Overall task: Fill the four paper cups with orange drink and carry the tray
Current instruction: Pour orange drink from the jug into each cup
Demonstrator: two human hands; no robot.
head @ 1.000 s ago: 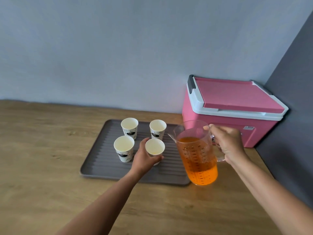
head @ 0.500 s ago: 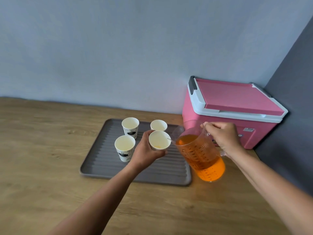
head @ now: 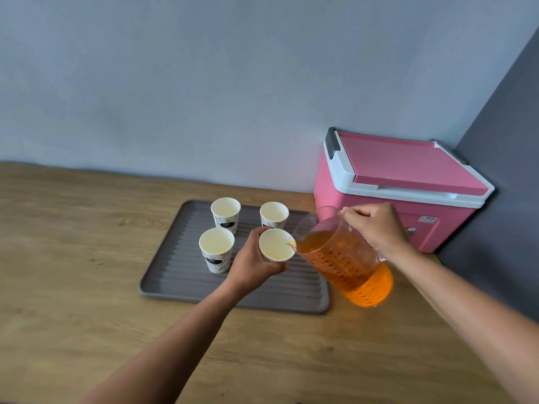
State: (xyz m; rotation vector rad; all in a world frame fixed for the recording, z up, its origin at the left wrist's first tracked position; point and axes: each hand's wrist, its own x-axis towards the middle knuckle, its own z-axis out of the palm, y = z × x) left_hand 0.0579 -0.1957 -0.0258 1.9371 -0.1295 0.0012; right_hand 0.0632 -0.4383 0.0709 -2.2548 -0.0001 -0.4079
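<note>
A grey ribbed tray lies on the wooden table. Three white paper cups stand on it: back left, back right and front left, all looking empty. My left hand holds a fourth paper cup lifted and tilted above the tray, a little orange drink at its bottom. My right hand grips the handle of a clear pitcher of orange drink, tipped left with its spout at the cup's rim. A thin stream runs into the cup.
A pink cooler box with a white-rimmed lid stands at the back right, close behind the pitcher. A dark grey wall closes the right side. The wooden table stretches left and toward me.
My left hand lifted the front right cup off the tray. The pitcher tipped further left until drink began running into that cup.
</note>
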